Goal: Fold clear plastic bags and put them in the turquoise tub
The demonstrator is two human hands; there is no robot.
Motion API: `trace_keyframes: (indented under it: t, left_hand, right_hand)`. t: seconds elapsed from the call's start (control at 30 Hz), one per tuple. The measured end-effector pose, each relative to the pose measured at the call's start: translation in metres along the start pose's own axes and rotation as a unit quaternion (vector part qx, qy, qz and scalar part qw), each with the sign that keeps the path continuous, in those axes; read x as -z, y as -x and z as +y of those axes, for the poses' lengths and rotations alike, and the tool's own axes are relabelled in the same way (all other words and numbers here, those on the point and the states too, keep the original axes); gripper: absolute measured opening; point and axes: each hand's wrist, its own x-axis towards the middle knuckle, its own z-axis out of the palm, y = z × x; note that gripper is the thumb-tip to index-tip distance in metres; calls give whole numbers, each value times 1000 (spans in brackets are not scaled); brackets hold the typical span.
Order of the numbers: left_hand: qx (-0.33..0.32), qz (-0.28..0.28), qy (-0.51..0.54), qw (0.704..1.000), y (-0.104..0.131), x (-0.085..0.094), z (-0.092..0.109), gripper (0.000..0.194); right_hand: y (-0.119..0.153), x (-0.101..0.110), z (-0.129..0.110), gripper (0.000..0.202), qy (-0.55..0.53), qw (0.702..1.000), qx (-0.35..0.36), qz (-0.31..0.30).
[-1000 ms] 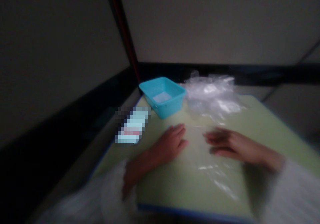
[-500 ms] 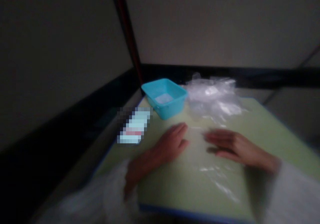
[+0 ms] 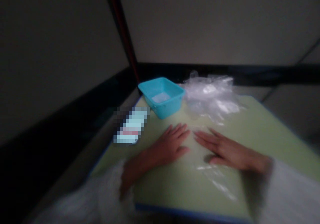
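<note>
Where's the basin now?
Head view: the basin stands near the far-left corner of the table, just left of the crumpled plastic and beyond the left hand.

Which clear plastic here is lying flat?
The clear plastic by the left hand and right hand, spread flat on the table; the other is a crumpled pile beside the turquoise basket.

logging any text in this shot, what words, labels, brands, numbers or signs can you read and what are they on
No text is readable.
Phone-like lit screen: pixelated, illegible.
Turquoise plastic basin: no legible marking; the pale patch inside is too blurred.
Crumpled clear plastic and flat clear plastic by the hands: no legible print; too blurred to rule out small lettering.
</note>
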Motion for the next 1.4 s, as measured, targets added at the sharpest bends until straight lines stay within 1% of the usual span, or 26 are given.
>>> trace_keyframes:
  t: [0.23, 0.47, 0.63, 0.8, 1.23, 1.4]
  left_hand:
    - [11, -10, 4, 1000, 0, 2, 1, 56]
    - [3, 1, 3, 1000, 2, -1, -2, 56]
    - [2, 1, 5, 1000, 2, -1, -2, 56]
    - [1, 1, 0, 1000, 2, -1, -2, 56]
    - [1, -9, -1, 1000, 1, -2, -4, 56]
    - [7, -15, 11, 1000, 0, -2, -5, 55]
  right_hand:
    - [1, 3, 1, 70, -10, 1000, -1, 11]
    - [6, 14, 3, 54, -7, 1000, -3, 30]
    - [9, 23, 3, 39, -11, 1000, -9, 7]
    - [11, 25, 3, 32, -12, 1000, -22, -8]
    - [12, 32, 1, 31, -23, 999, -35, -35]
    - [11, 32, 1, 30, -48, 998, -37, -31]
